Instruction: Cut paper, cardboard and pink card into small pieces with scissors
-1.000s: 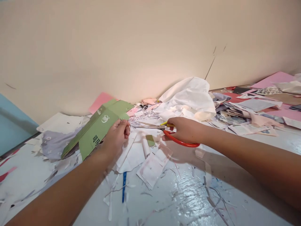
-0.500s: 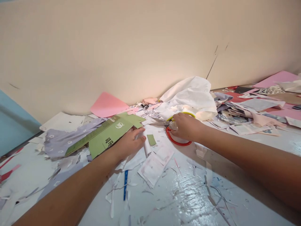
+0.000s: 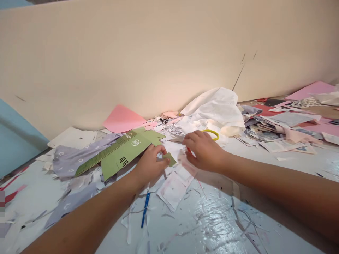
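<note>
My left hand (image 3: 153, 160) pinches a small green card piece (image 3: 171, 159) by its left edge, between thumb and fingertips. Left of that hand lies a larger cut green carton (image 3: 124, 151) with white and dark print. My right hand (image 3: 202, 150) has its thumb and fingers apart, facing the small piece without touching it. Behind and partly under the right hand lie scissors (image 3: 212, 132) with a yellow handle loop and a red one. Their blades show only in part, pointing left, and most of the red loop is hidden by the hand.
A crumpled white sheet (image 3: 214, 109) rests against the cream wall (image 3: 159, 53). Pink card (image 3: 123, 119) and lilac flowered paper (image 3: 71, 160) lie at left. A stack of paper scraps (image 3: 265, 130) is at right. A blue strip (image 3: 145, 210) and shreds litter the pale surface.
My left hand has taken hold of the small green piece and lifted it slightly. The right hand has loosened from the scissors and shifted left; the scissors have stayed almost in place.
</note>
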{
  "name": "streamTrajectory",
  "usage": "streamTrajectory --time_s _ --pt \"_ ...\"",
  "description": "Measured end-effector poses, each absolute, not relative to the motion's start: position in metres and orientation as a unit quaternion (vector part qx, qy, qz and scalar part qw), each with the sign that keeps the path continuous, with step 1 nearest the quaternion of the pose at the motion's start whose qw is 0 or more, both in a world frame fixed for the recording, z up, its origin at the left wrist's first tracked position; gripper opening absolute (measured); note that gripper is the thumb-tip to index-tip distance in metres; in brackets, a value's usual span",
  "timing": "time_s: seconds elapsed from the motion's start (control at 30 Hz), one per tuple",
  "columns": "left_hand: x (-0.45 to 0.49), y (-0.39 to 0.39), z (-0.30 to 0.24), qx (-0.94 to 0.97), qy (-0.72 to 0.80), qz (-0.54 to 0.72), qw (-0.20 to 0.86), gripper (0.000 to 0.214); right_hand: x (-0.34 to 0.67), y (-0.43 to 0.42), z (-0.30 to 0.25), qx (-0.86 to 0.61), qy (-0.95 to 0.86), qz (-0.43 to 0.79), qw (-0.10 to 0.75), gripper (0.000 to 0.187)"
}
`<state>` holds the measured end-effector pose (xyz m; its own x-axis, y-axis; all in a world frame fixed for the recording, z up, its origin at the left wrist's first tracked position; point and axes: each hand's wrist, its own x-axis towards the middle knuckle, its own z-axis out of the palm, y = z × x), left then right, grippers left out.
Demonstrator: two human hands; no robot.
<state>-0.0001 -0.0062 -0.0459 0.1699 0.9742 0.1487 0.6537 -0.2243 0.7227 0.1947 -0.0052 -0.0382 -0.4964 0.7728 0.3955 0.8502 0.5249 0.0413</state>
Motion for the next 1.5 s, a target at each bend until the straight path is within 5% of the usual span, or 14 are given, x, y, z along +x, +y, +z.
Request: streamTrajectory --time_s 0.17,0.27,0.5,0.67,0.9,1.5 --pt "-0.004 -0.004 -0.034 0.6 0.532 0.357 0.479 0.02 0.187 -0.029 -0.04 -0.282 -0.943 0.049 0.17 0.024" --pt "-0.013 0.001 -0.026 0.591 0.522 0.321 0.525 0.024 0.184 -0.037 -0.044 -0.273 -0.947 0.085 0.145 0.034" --pt "-0.032 0.0 0.001 0.722 0.552 0.142 0.393 0.022 0.184 -0.033 -0.046 -0.291 -0.94 0.117 0.132 0.041" --pt "-0.036 -0.007 0.013 0.768 0.548 0.126 0.309 0.024 0.185 -0.034 -0.038 -0.32 -0.922 0.148 0.158 0.034" --pt "-0.024 -0.022 0.015 0.742 0.471 0.119 0.461 0.023 0.188 -0.03 -0.027 -0.386 -0.867 0.278 0.146 0.023" --pt "-0.018 -0.013 -0.016 0.698 0.453 0.136 0.537 0.019 0.192 -0.024 -0.034 -0.371 -0.852 0.311 0.2 0.03"
